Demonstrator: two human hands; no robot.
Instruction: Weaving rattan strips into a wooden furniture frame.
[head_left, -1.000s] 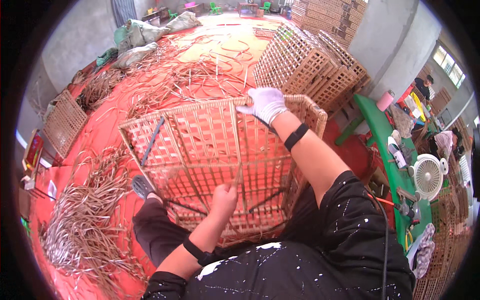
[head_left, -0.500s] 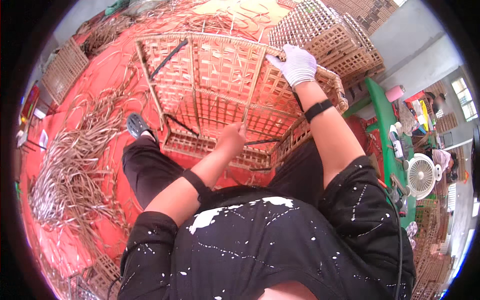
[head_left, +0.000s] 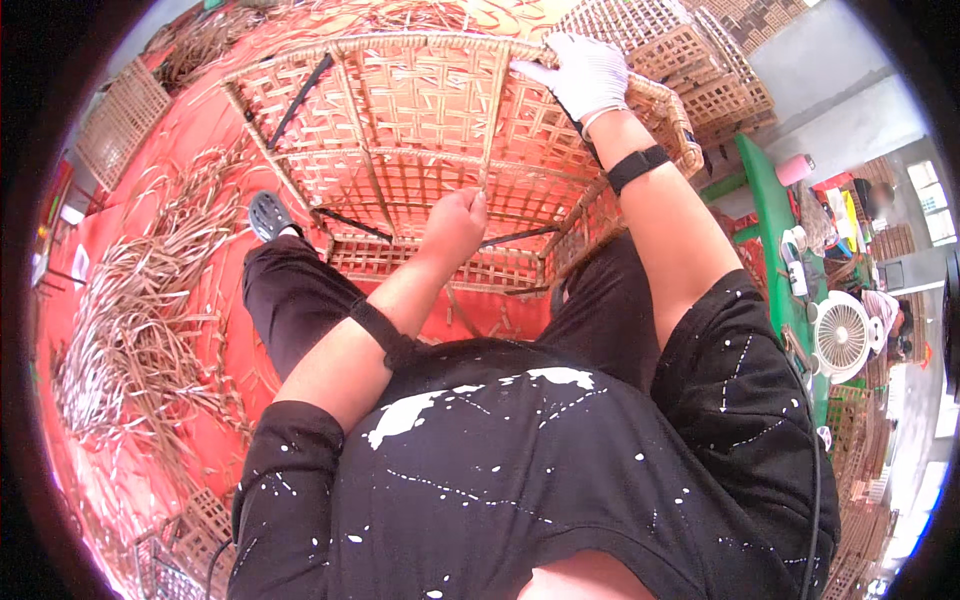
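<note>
A large open woven rattan basket [head_left: 425, 155] leans between my legs, its lattice panel toward me and its wrapped rim at the far side. My right hand [head_left: 590, 78], in a white knitted glove, grips the rim near the basket's right corner, thumb stretched left along it. My bare left hand [head_left: 453, 232] is closed in front of the lattice. Its fingertips pinch together at the lower end of a pale upright stave [head_left: 494, 120]; whatever they hold is too small to make out. Black strips [head_left: 300, 100] run across parts of the frame.
A heap of loose cane strips [head_left: 140, 340] lies on the red floor sheet [head_left: 225, 320] at left. Stacked woven baskets [head_left: 690, 60] stand far right. Beside me on the right are a green table [head_left: 765, 240], a pink spool [head_left: 796, 168] and a white fan [head_left: 841, 337].
The basket has shifted farther from me and a little left, its left side swinging out. Both hands have moved with it, the right still on the rim and the left still closed.
</note>
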